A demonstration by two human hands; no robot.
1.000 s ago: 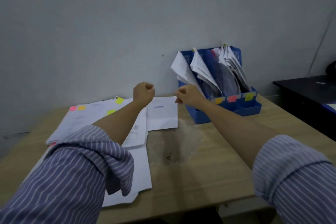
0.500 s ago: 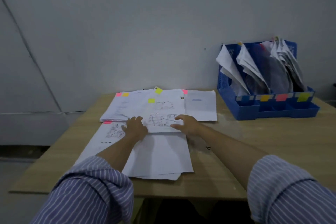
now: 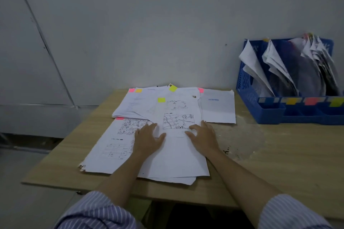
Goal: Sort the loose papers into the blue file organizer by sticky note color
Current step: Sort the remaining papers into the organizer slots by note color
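Loose white papers (image 3: 175,156) lie spread over the left half of the wooden table (image 3: 270,156). On top is a sheet with a map drawing (image 3: 177,115) that carries a yellow-green sticky note (image 3: 161,100). My left hand (image 3: 149,138) rests flat on the papers at that sheet's lower left corner. My right hand (image 3: 202,135) touches its lower right edge, fingers spread and slightly bent. The blue file organizer (image 3: 270,111) stands at the back right, holding several curled papers, with orange, pink and yellow-green notes on its front rail.
Pink (image 3: 131,90), orange (image 3: 138,90) and yellow-green (image 3: 173,88) sticky notes mark sheets at the back of the pile. A sheet with blue lettering (image 3: 217,106) lies between pile and organizer. The wall stands just behind the table; the table's left edge is near the papers.
Both hands came down from near the organizer onto the paper pile. My view swung left, so the organizer now sits at the right edge.
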